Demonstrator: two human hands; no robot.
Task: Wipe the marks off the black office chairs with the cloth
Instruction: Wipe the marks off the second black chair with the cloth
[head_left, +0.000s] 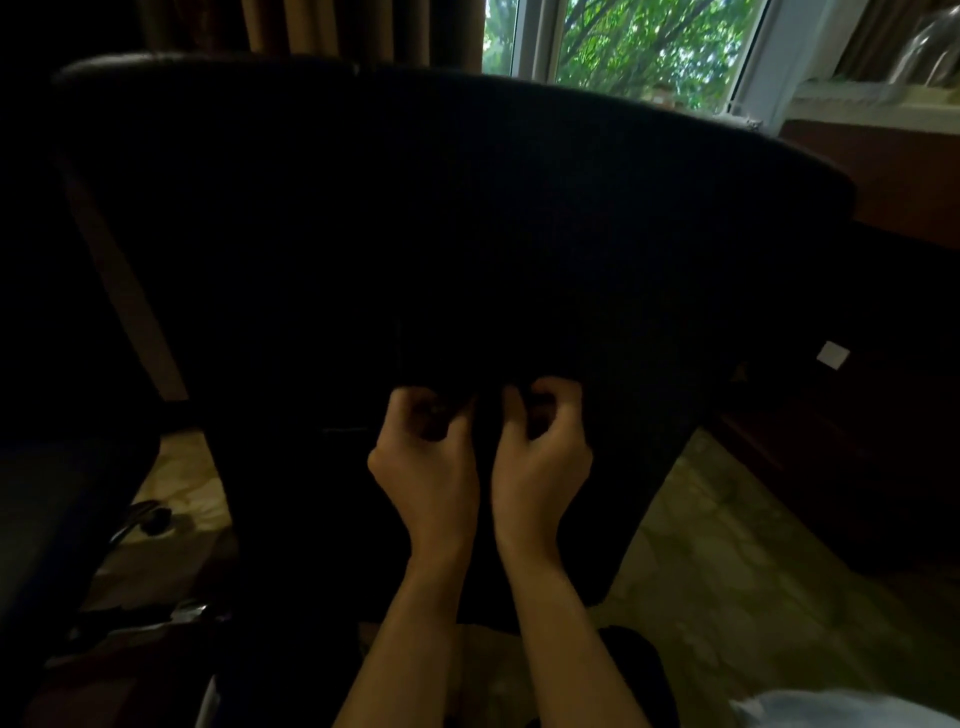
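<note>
Dim room, window (644, 47) upper right: both hands, left (423, 452) and right (540, 447), curled at centre against black chair back (467, 234), apparently bunching something dark; cloth not discernible.

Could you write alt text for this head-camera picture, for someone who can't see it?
Two bare hands, left hand and right hand, curl their fingers against a black office chair back in a dim room; no cloth is discernible. A window shows green trees.

Pale marbled floor (727, 545) carries the black office chair (441, 234) the hands grip, a second chair's chrome base (140, 519) left of the grip.
</note>
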